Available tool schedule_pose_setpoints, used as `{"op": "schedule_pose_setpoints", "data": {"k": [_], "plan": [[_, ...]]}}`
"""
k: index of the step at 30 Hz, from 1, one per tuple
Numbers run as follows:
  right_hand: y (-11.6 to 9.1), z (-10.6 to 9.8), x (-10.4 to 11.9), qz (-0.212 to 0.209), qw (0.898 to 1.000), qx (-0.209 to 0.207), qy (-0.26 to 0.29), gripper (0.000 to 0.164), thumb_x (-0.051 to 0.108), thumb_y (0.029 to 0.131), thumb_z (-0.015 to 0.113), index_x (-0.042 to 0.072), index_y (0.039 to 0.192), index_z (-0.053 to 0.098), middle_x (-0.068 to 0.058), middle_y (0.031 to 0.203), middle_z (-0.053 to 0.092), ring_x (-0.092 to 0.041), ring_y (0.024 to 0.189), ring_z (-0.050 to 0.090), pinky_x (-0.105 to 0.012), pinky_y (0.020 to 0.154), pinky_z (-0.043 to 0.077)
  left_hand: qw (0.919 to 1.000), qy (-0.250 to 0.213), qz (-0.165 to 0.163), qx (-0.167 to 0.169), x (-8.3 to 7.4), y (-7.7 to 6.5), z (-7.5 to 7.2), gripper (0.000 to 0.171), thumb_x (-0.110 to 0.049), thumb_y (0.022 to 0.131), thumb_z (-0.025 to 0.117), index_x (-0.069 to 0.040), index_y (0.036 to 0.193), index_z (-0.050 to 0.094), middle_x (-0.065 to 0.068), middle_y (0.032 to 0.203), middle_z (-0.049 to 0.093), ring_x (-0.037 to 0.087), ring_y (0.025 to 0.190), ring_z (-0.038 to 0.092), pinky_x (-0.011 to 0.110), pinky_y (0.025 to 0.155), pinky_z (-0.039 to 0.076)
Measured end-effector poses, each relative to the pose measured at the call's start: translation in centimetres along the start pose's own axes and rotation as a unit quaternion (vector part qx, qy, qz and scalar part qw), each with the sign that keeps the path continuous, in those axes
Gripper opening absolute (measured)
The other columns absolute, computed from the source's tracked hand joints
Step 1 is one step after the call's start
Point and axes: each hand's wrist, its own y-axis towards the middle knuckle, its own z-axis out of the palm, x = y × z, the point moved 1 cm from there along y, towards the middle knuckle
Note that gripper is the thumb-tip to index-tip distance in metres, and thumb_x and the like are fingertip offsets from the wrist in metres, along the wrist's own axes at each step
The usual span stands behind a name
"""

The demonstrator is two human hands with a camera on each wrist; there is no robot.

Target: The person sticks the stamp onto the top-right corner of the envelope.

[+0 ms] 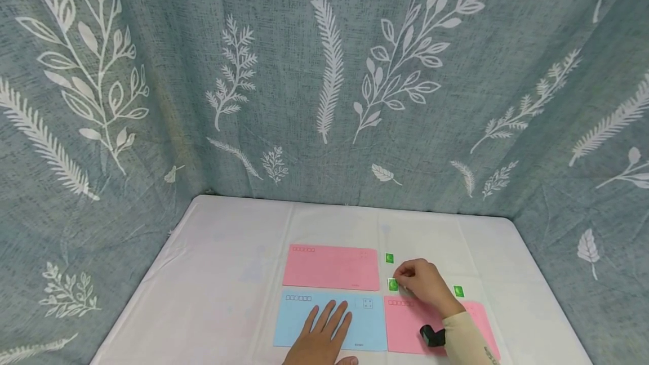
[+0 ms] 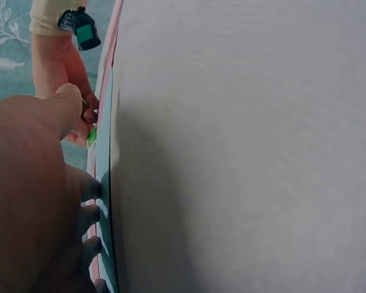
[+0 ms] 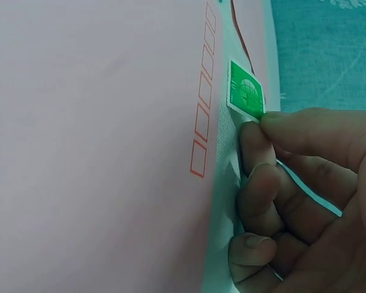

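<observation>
Between thumb and index finger my right hand [image 1: 421, 281] pinches a green stamp [image 3: 246, 91] by its corner. In the head view that stamp is just above the top left corner of the right pink envelope [image 1: 405, 331]. My left hand [image 1: 324, 331] lies with fingers spread on the blue envelope [image 1: 291, 320], whose postcode boxes run along its upper left. At the blue envelope's upper right is a printed stamp box [image 1: 367, 303]. The left wrist view shows the left hand [image 2: 30, 195] from the side, its fingertips at the blue envelope.
Another pink envelope [image 1: 329, 267] lies above the blue one. One loose green stamp [image 1: 389, 258] is right of it, and another green stamp [image 1: 458, 291] lies beyond the right forearm. A patterned curtain [image 1: 304, 72] surrounds the white table [image 1: 228, 275].
</observation>
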Motion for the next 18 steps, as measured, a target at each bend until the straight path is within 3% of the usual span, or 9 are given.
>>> {"op": "schedule_pose_setpoints", "data": {"k": [8, 18], "plan": [[0.09, -0.11, 0.12, 0.005, 1.0, -0.003, 0.009, 0.012, 0.008, 0.091, 0.075, 0.015, 0.082, 0.075, 0.005, 0.072, 0.063, -0.014, 0.068, 0.055, -0.031, 0.064, 0.048, 0.9999, 0.011, 0.003, -0.012, -0.02, 0.05, 0.08, 0.08, -0.068, 0.103, 0.023, -0.011, 0.153, 0.045, 0.008, 0.161, 0.036, 0.031, 0.147, 0.034, 0.052, 0.11, 0.033], [0.2, -0.39, -0.1, 0.004, 1.0, 0.004, 0.014, 0.011, 0.009, 0.091, 0.074, 0.015, 0.081, 0.075, 0.004, 0.072, 0.062, -0.015, 0.067, 0.055, -0.031, 0.063, 0.047, 0.9997, -0.017, 0.005, 0.018, 0.22, 0.15, -0.25, 0.08, -0.068, 0.103, 0.021, -0.011, 0.155, 0.042, 0.007, 0.163, 0.034, 0.029, 0.148, 0.031, 0.051, 0.112, 0.031]]}}
